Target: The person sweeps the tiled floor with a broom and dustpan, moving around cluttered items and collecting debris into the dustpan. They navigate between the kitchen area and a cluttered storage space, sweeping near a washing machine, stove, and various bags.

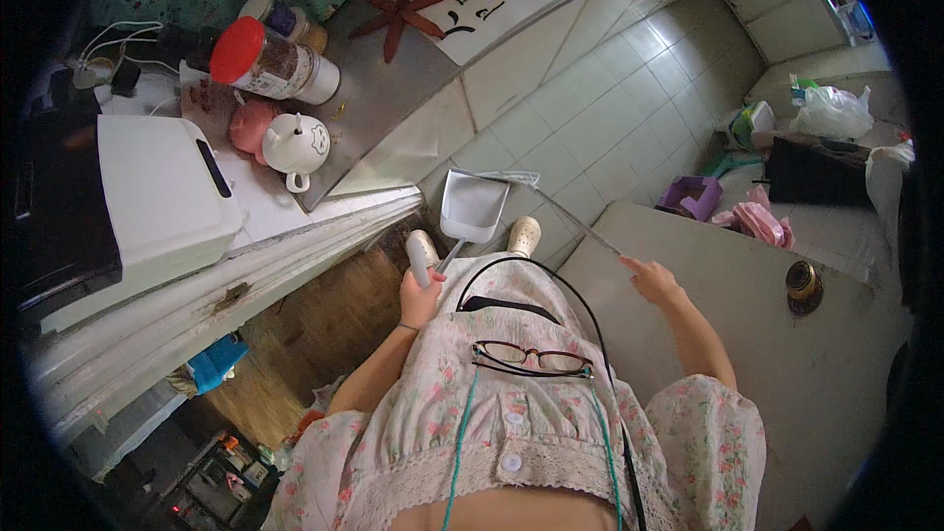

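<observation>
My left hand [420, 300] is closed round the handle of a dustpan. The white-grey dustpan [474, 205] rests on the tiled floor just ahead of my feet, its open edge facing away from me. My right hand [653, 280] grips the end of a long thin broom handle [575, 219]. That handle slants forward and left to a pale broom head [520, 177], which lies at the dustpan's front edge. Cream clogs [524, 236] are on my feet, either side of the pan. Whether any sweepings lie in the pan, I cannot tell.
A white door [708, 324] with a brass knob [803, 280] stands at my right. Beyond it are a purple box [689, 197] and a pink plastic bag [759, 219]. On the left, a counter [383, 99] bears jars and a white teapot-shaped cup [296, 144]; a door frame [243, 295] runs below it.
</observation>
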